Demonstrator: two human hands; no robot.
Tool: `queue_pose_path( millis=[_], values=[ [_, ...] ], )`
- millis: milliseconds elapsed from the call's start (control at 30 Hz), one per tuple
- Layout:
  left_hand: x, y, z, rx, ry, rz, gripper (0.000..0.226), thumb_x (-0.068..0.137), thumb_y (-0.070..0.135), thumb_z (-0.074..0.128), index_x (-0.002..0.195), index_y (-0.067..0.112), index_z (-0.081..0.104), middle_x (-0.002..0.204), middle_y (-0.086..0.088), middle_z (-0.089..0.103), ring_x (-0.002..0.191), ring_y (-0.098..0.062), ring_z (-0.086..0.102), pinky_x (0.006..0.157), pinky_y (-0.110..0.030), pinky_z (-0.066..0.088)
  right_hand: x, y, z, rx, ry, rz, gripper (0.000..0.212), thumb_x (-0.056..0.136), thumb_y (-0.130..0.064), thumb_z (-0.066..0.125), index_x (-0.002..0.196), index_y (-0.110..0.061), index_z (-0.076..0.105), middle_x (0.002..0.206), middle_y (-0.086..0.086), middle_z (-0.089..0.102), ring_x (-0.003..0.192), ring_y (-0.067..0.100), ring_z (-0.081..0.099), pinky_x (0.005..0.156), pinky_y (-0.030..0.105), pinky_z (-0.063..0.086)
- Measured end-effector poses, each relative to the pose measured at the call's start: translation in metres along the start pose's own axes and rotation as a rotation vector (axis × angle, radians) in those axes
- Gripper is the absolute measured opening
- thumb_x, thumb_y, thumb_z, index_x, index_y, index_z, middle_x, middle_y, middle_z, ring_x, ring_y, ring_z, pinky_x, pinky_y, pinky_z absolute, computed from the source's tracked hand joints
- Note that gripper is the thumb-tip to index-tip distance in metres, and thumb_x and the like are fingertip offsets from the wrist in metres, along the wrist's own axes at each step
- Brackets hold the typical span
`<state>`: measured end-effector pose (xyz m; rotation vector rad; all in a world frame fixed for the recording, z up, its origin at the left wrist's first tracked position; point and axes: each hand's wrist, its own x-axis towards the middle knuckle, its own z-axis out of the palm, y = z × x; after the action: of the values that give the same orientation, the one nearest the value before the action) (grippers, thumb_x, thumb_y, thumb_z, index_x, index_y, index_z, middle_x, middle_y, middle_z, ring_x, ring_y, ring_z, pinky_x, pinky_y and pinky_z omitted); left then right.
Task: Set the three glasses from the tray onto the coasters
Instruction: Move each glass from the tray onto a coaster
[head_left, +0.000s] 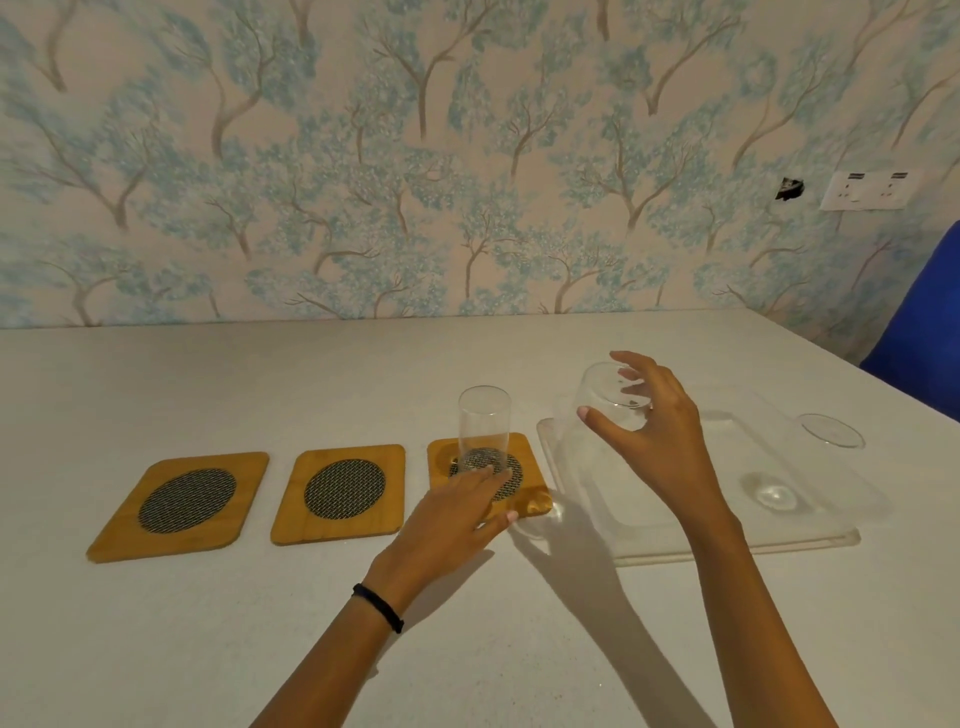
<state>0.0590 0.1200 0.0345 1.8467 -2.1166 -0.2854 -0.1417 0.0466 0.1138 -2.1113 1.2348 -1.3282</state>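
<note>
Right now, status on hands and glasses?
Right hand holds tilted glass over tray. Left hand open on right coaster by placed glass. Third glass on tray. Two coasters free.

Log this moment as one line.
right hand: holds second glass | left hand: steadies right coaster | first glass: placed | third glass: on tray

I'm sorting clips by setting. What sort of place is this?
Probably a home dining or living area: tree-patterned wallpaper, a wall socket plate, and a white table laid with bamboo coasters and a clear tray of glasses.
</note>
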Motion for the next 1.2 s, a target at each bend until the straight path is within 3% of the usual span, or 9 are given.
queue_pose_path(
  millis=[100,200,400,633,833,1200],
  values=[
    [-0.016,-0.019,-0.002,0.005,-0.021,-0.029,0.054,0.096,0.044,0.038,0.145,0.024,0.027,0.153,-0.003,0.031,0.141,-0.019,0.027,0.112,-0.037,0.031,-0.002,-0.015,0.018,0.031,-0.065,-0.031,0.061,0.072,-0.037,0.074,0.127,-0.03,0.047,0.123,0.0,0.054,0.101,0.013,0.055,0.083,0.026,0.047],
    [-0.032,-0.037,-0.007,-0.005,0.008,-0.021,0.049,0.093,0.045,0.04,0.137,0.024,0.039,0.144,0.001,0.044,0.133,-0.018,0.04,0.104,-0.03,0.036,-0.003,-0.029,0.035,0.077,-0.127,-0.055,0.061,0.072,-0.038,0.074,0.126,-0.03,0.049,0.118,-0.005,0.053,0.101,0.012,0.055,0.082,0.026,0.047],
    [-0.051,-0.086,-0.014,0.04,0.043,-0.188,0.06,0.095,0.042,0.043,0.146,0.021,0.021,0.157,-0.006,0.021,0.144,-0.022,0.021,0.114,-0.035,0.026,-0.003,-0.055,0.073,0.138,-0.247,-0.102,0.059,0.071,-0.036,0.076,0.124,-0.032,0.049,0.117,-0.006,0.052,0.1,0.01,0.054,0.084,0.024,0.048],
    [-0.074,-0.144,-0.033,-0.081,0.132,-0.419,0.064,0.093,0.042,0.046,0.146,0.017,0.021,0.154,-0.01,0.026,0.139,-0.028,0.028,0.112,-0.044,0.031,0.0,-0.073,0.115,0.168,-0.328,-0.126,0.058,0.071,-0.034,0.076,0.123,-0.029,0.051,0.117,-0.004,0.052,0.1,0.014,0.055,0.085,0.028,0.05],
    [-0.084,-0.16,-0.028,-0.09,0.155,-0.424,0.054,0.09,0.037,0.052,0.136,0.014,0.035,0.133,-0.006,0.049,0.123,-0.028,0.047,0.099,-0.039,0.043,0.005,-0.082,0.157,0.199,-0.383,-0.118,0.056,0.071,-0.031,0.077,0.121,-0.026,0.052,0.118,0.002,0.054,0.099,0.016,0.055,0.082,0.028,0.048],
    [-0.082,-0.172,-0.017,-0.071,0.163,-0.416,0.069,0.089,0.042,0.053,0.145,0.02,0.018,0.148,-0.005,0.038,0.132,-0.026,0.04,0.11,-0.042,0.037,0.011,-0.093,0.23,0.158,-0.476,-0.125,0.058,0.071,-0.031,0.077,0.122,-0.021,0.052,0.121,0.007,0.052,0.102,0.013,0.049,0.084,0.025,0.041]
  ],
)
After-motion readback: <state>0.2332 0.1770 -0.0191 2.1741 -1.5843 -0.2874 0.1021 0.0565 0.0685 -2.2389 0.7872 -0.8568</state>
